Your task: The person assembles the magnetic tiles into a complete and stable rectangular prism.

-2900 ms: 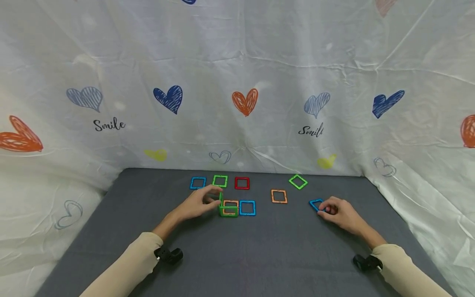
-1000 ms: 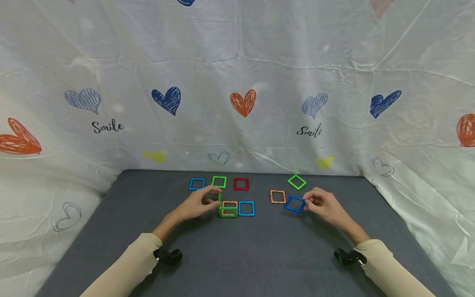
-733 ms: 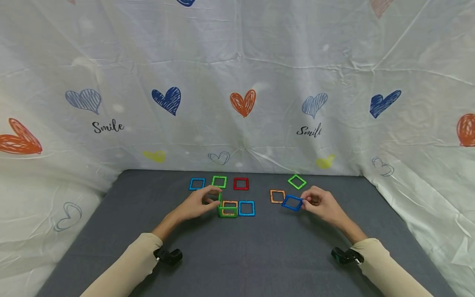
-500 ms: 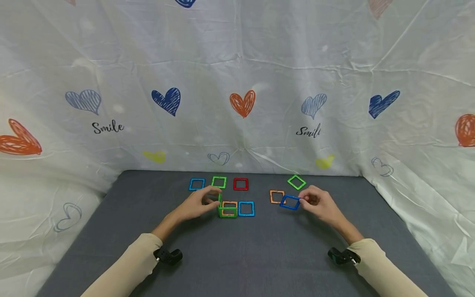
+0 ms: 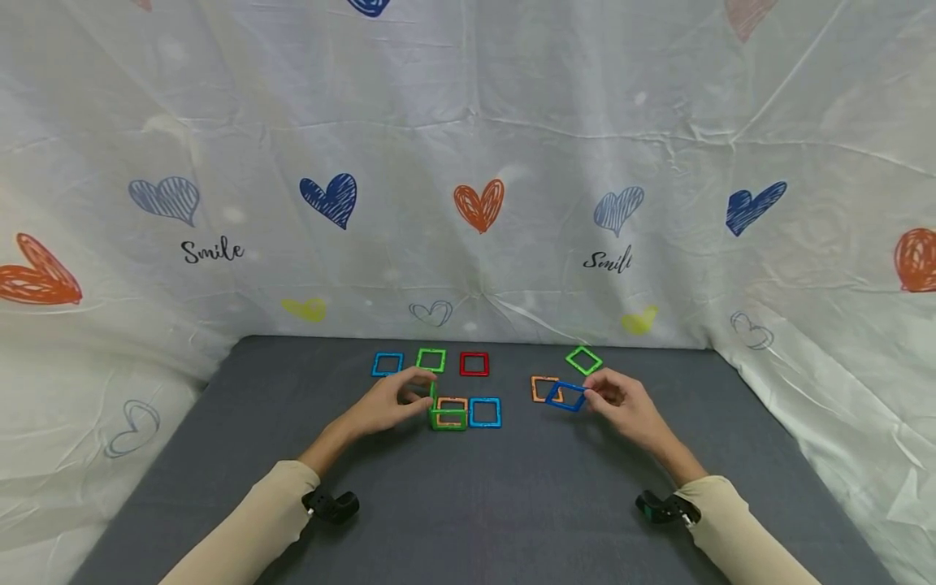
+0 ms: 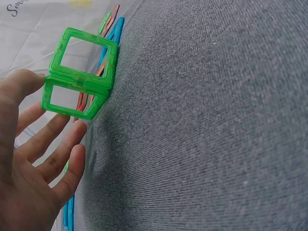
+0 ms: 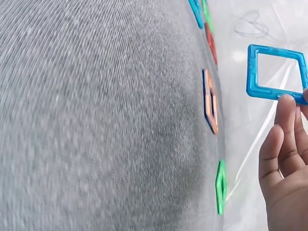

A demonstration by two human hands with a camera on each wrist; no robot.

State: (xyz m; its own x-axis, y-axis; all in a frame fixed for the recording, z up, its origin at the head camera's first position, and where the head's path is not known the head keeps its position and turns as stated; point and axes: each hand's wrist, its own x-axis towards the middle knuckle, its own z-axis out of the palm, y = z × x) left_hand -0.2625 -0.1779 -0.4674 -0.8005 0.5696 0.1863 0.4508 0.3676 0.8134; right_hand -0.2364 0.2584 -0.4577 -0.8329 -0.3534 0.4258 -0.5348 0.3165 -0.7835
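Observation:
My left hand (image 5: 387, 404) holds an upright green magnetic tile (image 6: 72, 112) between thumb and fingers in the head view. A second upright green tile (image 6: 58, 52) meets it at a corner. Behind that one, an orange tile (image 5: 452, 399) lies on the table, with a light blue tile (image 5: 486, 425) beside it on the right. My right hand (image 5: 630, 408) pinches a blue square magnetic tile (image 7: 252, 72) by its edge, thumb and fingers at one corner. In the head view this tile overlaps another orange tile (image 5: 536, 390) on the table.
Along the back of the grey table (image 5: 468, 504) lie a blue tile (image 5: 376, 364), a green tile (image 5: 431, 351) and a red tile (image 5: 474, 374). Farther right is a green tile (image 5: 593, 353) turned like a diamond. A white cloth with printed hearts hangs behind.
My right hand has lifted the blue tile from the right side of the table and carried it left, over the right orange tile in view. My left hand has stayed in place.

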